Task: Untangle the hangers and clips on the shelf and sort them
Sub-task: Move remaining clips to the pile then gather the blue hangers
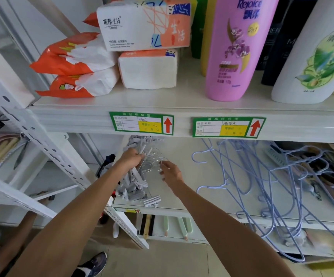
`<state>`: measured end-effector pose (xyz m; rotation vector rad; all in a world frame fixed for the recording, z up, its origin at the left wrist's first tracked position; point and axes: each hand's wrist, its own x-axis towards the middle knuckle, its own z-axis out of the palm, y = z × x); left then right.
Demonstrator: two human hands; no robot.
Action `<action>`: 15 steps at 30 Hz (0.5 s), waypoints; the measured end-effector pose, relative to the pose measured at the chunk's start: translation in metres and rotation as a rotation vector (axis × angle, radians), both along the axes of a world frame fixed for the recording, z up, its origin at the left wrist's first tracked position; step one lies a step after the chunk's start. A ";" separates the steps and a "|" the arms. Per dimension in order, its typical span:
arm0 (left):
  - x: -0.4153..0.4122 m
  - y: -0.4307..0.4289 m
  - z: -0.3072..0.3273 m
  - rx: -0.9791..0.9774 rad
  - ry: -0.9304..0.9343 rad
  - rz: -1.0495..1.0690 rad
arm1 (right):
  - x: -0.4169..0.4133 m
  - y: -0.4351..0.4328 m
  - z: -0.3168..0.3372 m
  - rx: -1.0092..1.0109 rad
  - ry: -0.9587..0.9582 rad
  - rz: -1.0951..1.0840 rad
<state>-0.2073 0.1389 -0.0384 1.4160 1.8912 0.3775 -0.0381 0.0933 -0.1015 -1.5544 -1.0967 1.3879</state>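
On the left of the middle shelf [188, 188] lies a tangled bunch of grey clips [134, 186] with silver wire hooks [154, 160]. My left hand [131, 158] is shut on the top of that bunch and holds it partly raised. Just right of the hooks, my right hand [171, 172] has its fingers spread and its fingertips at the wires. One loose grey clip [152, 200] lies near the shelf's front edge. To the right, a pile of light-blue wire hangers [262, 186] sprawls over the shelf and hangs past its front edge.
The shelf above carries tissue packs [142, 27], a pink shampoo bottle [236, 47] and a white bottle [312, 56]. Two green price tags [142, 123] sit on its front rail. A white slotted upright [48, 148] slants at left. Dark items [326, 172] lie at the far right.
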 end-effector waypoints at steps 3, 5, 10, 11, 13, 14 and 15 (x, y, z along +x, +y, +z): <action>-0.006 0.003 -0.003 0.010 -0.093 0.075 | -0.002 0.001 -0.007 0.174 -0.100 -0.030; -0.009 0.002 -0.002 -0.010 -0.108 0.099 | -0.003 0.003 -0.006 0.192 -0.172 -0.010; 0.001 -0.001 0.004 -0.021 0.018 0.130 | 0.000 0.010 -0.001 0.064 -0.382 0.204; 0.005 -0.001 0.005 -0.012 0.048 0.123 | 0.001 0.011 0.000 0.063 -0.390 0.208; 0.011 -0.001 0.009 0.008 0.100 0.112 | 0.004 0.011 0.000 0.062 -0.386 0.183; 0.012 -0.002 0.010 0.006 0.116 0.105 | 0.005 0.011 0.000 0.058 -0.373 0.166; 0.012 -0.002 0.010 0.006 0.120 0.100 | 0.006 0.010 -0.001 0.052 -0.360 0.154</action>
